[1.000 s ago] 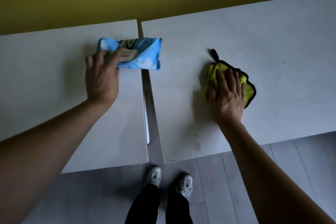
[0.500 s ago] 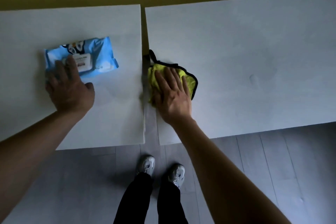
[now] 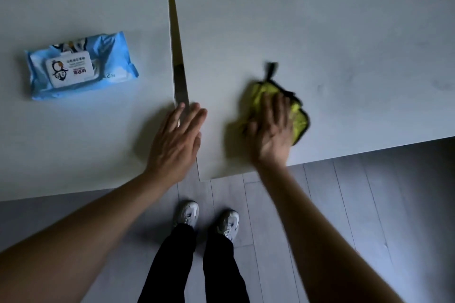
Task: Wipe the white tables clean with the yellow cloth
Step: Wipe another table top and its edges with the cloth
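1. Your right hand (image 3: pixel 270 128) presses flat, fingers straight, on the yellow cloth (image 3: pixel 298 118) near the right table's (image 3: pixel 344 32) front edge.
2. Unwiped surface lies rightward and toward the far edge.
3. Your left hand (image 3: pixel 177 140) rests open across the gap by the left table (image 3: pixel 73 142).

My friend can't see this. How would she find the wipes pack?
Look at the left table, the one without the cloth. The wipes pack lies flat towards its far left. It is the only blue thing there, with a white lid showing a penguin.
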Motion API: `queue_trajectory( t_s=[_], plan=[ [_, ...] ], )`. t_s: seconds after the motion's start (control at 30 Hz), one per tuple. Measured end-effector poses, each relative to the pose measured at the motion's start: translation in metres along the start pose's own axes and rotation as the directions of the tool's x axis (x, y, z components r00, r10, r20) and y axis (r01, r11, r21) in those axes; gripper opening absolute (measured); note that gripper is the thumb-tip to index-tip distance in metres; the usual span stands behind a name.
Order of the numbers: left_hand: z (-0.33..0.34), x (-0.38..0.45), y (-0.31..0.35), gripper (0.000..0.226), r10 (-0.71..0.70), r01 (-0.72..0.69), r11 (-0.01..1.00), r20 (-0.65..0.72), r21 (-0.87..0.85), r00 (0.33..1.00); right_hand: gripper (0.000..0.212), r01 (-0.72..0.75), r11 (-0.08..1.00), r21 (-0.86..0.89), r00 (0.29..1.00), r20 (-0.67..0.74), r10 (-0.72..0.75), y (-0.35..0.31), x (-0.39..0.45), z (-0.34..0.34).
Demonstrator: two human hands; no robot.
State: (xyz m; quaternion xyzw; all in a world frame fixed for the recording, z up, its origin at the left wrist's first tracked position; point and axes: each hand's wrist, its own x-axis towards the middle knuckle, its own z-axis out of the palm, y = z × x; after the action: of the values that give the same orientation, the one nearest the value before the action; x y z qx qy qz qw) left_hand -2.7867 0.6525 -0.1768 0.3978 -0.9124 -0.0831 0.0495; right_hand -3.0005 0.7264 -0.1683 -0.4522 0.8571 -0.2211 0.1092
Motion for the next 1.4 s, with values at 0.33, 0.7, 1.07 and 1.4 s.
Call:
queue_trajectory(
  t_s=[0.33, 0.7, 1.07, 1.4],
  plan=[
    [-0.005, 0.000, -0.005, 0.045, -0.019, 0.015, 0.995, -0.033, -0.103, 0.999, 0.062, 0.219, 0.974, 0.057, 0.971, 0.083, -0.223, -0.020, -0.045, 0.013],
    [-0.004, -0.001, 0.013, 0.056, -0.102, 0.101, 0.991, -0.004, -0.086, 0.995, 0.061, -0.144, 0.989, -0.020, 0.979, -0.148, 0.140, 0.052, -0.020, -0.023],
    [-0.019, 0.013, 0.028, 0.041, -0.194, 0.193, 0.980, -0.021, -0.042, 0.981, 0.052, 0.414, 0.910, -0.039, 0.910, 0.018, -0.413, -0.005, -0.048, 0.016],
    [-0.018, 0.031, 0.056, 0.047, -0.187, 0.186, 0.981, -0.023, -0.057, 0.982, 0.055, 0.542, 0.839, -0.044, 0.833, 0.165, -0.529, 0.046, -0.009, -0.014]
  ],
)
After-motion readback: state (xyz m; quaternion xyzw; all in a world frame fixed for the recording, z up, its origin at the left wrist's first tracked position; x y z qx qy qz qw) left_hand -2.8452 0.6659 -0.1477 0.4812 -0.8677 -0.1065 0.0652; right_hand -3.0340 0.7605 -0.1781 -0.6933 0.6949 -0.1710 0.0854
